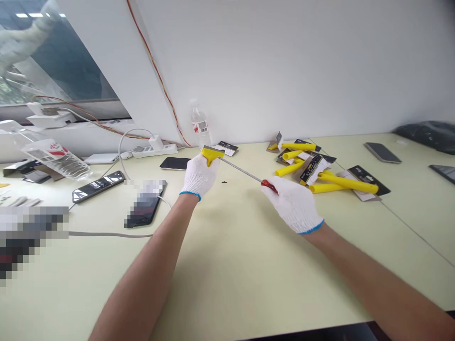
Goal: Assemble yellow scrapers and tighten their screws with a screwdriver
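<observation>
On the table [227,284] lie yellow tubes [348,182]. Above it, the right hand [293,203] wraps its fingers round the screwdriver [269,185], its shaft reaching the scraper [212,152], pinched in the closed left hand [200,176]. Work seems under way, unfinished; any fastening cannot be judged.

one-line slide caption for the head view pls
Gloved left hand holds a yellow scraper; gloved right hand points a red-handled screwdriver toward it.

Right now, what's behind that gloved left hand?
A dark phone lies partly behind the left hand; its right end is covered, so I can't see that bit.
</observation>
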{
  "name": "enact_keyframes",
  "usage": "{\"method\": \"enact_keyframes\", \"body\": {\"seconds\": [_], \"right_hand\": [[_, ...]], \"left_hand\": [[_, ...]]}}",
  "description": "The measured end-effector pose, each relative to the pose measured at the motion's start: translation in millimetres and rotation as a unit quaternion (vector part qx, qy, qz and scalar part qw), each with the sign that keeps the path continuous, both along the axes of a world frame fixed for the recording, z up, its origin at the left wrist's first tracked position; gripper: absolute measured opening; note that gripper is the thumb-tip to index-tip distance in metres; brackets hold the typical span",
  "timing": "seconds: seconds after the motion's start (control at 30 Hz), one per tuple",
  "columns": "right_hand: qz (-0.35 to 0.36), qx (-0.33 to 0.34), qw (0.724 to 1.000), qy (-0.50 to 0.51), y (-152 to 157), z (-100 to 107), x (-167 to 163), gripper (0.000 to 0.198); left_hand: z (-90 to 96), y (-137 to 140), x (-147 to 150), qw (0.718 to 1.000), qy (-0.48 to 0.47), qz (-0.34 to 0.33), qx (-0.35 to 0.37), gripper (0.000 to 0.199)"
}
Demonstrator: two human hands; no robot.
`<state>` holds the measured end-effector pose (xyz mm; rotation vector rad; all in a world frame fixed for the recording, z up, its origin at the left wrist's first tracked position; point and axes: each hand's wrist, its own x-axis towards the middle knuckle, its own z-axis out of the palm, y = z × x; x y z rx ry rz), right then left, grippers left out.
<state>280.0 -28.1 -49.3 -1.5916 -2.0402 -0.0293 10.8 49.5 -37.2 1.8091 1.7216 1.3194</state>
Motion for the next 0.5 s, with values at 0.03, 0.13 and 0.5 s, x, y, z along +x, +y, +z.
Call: {"method": "enact_keyframes", "body": {"seconds": [0.03,0.13,0.5], "right_hand": [[0.002,0.012,1.000,-0.006,0,1,1,0.037],[0.045,-0.110,0.989,0.091,3,9,5,0.042],[0.004,-0.121,0.988,0.093,10,6,9,0.029]], "left_hand": [[-0.2,0,1,1.000,0.005,-0.003,-0.002,0.030],[-0.7,1,3,1.000,0.013,-0.018,-0.009,0.034],[0.6,3,-2,0.999,-0.002,-0.039,-0.003,0.034]]}}
